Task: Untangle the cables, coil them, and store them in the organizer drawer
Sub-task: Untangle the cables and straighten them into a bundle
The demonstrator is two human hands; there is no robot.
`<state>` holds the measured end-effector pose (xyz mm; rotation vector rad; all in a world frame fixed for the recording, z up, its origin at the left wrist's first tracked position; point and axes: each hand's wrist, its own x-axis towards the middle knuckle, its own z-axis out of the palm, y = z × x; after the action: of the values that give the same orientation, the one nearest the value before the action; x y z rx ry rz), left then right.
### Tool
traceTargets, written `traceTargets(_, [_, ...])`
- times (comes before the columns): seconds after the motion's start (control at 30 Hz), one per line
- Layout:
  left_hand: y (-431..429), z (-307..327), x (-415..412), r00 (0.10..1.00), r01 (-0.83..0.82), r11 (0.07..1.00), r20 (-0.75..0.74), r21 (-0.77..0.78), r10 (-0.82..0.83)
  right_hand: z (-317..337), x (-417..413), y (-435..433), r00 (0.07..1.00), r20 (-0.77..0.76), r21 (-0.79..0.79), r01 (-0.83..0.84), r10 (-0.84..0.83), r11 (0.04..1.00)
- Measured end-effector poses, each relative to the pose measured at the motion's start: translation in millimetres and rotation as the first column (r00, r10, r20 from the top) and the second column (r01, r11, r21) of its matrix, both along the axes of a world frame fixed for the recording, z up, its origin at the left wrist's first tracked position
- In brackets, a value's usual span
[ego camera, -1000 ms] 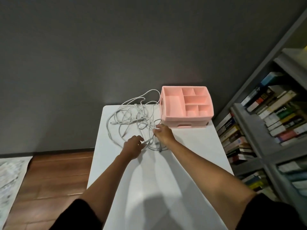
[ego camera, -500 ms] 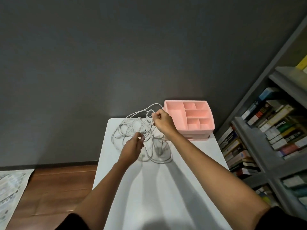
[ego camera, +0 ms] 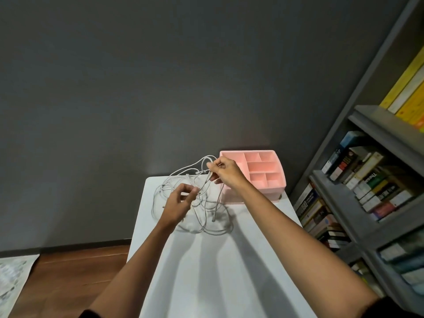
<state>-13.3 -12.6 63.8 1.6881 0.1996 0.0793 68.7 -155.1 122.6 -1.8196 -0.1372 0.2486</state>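
1. Head view: the right hand (ego camera: 226,172) is raised above the white table (ego camera: 229,271) and pinches a strand of the tangled white cables (ego camera: 202,216).
2. The left hand (ego camera: 177,204), lower, pinches another strand.
3. Loops hang onto the table beside the pink organizer (ego camera: 266,175), whose drawer is closed.

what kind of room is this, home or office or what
Probably a home study or reading corner: a grey bookshelf packed with books on the right, a small white table against a dark wall holding a pink desk organizer, and a wood floor.
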Motion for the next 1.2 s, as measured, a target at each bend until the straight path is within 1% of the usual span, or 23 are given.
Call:
traceTargets(0.07, [-5.3,2.6,2.1,0.992,-0.019,0.989,0.123,0.150,0.001,-0.5,-5.4,0.8,0.998,-0.039,0.053,-0.044,0.046,0.998])
traceTargets(0.13, [-10.2,7.3,6.0,0.981,-0.049,0.973,0.193,0.225,0.005,-3.5,-9.7,3.3,0.997,-0.054,0.068,-0.059,0.063,0.996])
traceTargets(0.17, [-11.5,9.4,7.7,0.977,-0.059,0.969,0.211,0.241,0.007,-4.7,-10.9,4.2,0.997,-0.050,0.050,-0.055,0.058,0.997])
traceTargets(0.23, [-11.0,11.7,8.3,0.973,-0.075,0.961,0.231,0.265,0.012,-5.7,-12.1,4.0,0.999,-0.032,-0.033,-0.033,0.032,0.999])
traceTargets(0.27, [-10.3,13.9,6.7,0.972,-0.083,0.966,0.232,0.245,0.025,-6.7,-12.2,2.9,1.000,-0.022,-0.085,-0.011,0.010,0.996])
traceTargets(0.3, [-9.1,15.4,4.6,0.973,-0.101,0.978,0.222,0.181,0.060,-8.4,-12.6,1.0,1.000,-0.019,-0.127,0.022,-0.024,0.992])
traceTargets(0.37, [-5.3,18.1,2.4,0.972,-0.154,0.987,0.171,-0.038,0.159,-18.0,-12.9,-5.6,0.992,-0.049,-0.182,0.103,-0.114,0.978])
traceTargets(0.4, [-2.0,19.7,2.4,0.968,-0.186,0.976,0.148,-0.115,0.202,-23.6,-14.2,-9.7,0.985,-0.084,-0.196,0.130,-0.148,0.972])
traceTargets(0.47, [7.9,22.6,4.0,0.949,-0.259,0.946,0.132,-0.193,0.286,-34.7,-18.3,-18.3,0.970,-0.152,-0.198,0.156,-0.188,0.968])
traceTargets(0.53, [21.9,28.3,6.5,0.907,-0.360,0.898,0.131,-0.251,0.400,-44.3,-22.1,-28.7,0.955,-0.186,-0.204,0.195,-0.233,0.959])
traceTargets(0.6, [39.4,32.0,9.1,0.861,-0.448,0.860,0.141,-0.243,0.488,-55.0,-23.4,-40.7,0.933,-0.202,-0.234,0.250,-0.299,0.939])
traceTargets(0.7, [60.4,33.1,9.0,0.824,-0.506,0.839,0.174,-0.202,0.539,-67.1,-21.9,-55.7,0.891,-0.244,-0.250,0.325,-0.384,0.912])
traceTargets(0.8, [72.6,28.9,4.8,0.792,-0.559,0.816,0.197,-0.146,0.578,-65.8,-16.8,-67.2,0.811,-0.289,-0.168,0.480,-0.508,0.861])
traceTargets(0.83, [77.1,25.1,2.9,0.786,-0.572,0.810,0.196,-0.127,0.586,-64.3,-14.1,-71.1,0.794,-0.281,-0.162,0.514,-0.539,0.842])
traceTargets(0.93, [88.7,8.9,-2.6,0.770,-0.616,0.786,0.171,-0.049,0.614,-55.9,-9.6,-78.9,0.791,-0.173,-0.223,0.549,-0.587,0.805])
traceTargets(1.0, [84.2,2.7,-9.1,0.770,-0.625,0.780,0.168,0.001,0.616,-48.0,-7.1,-78.9,0.791,-0.110,-0.198,0.576,-0.602,0.793])
traceTargets(1.03, [79.1,1.2,-13.1,0.779,-0.616,0.786,0.181,0.044,0.600,-44.8,-4.7,-78.0,0.796,-0.105,-0.162,0.577,-0.596,0.800])
traceTargets(1.07, [72.7,0.3,-16.9,0.801,-0.592,0.799,0.190,0.104,0.568,-40.2,-1.9,-75.7,0.801,-0.128,-0.098,0.576,-0.584,0.811])
traceTargets(1.1, [66.7,-1.0,-20.7,0.836,-0.545,0.821,0.180,0.169,0.518,-35.7,1.1,-72.4,0.809,-0.177,0.004,0.569,-0.560,0.822])
traceTargets(1.13, [62.7,-4.3,-23.0,0.882,-0.470,0.849,0.148,0.242,0.447,-30.2,3.0,-68.4,0.827,-0.217,0.100,0.547,-0.518,0.831])
traceTargets(1.17, [59.1,-5.2,-25.6,0.931,-0.363,0.868,0.083,0.340,0.357,-25.6,5.7,-64.0,0.848,-0.236,0.157,0.515,-0.474,0.843])
traceTargets(1.2, [56.9,-6.3,-27.4,0.967,-0.220,0.866,-0.017,0.450,0.254,-19.1,7.1,-58.7,0.869,-0.227,0.172,0.479,-0.439,0.861])
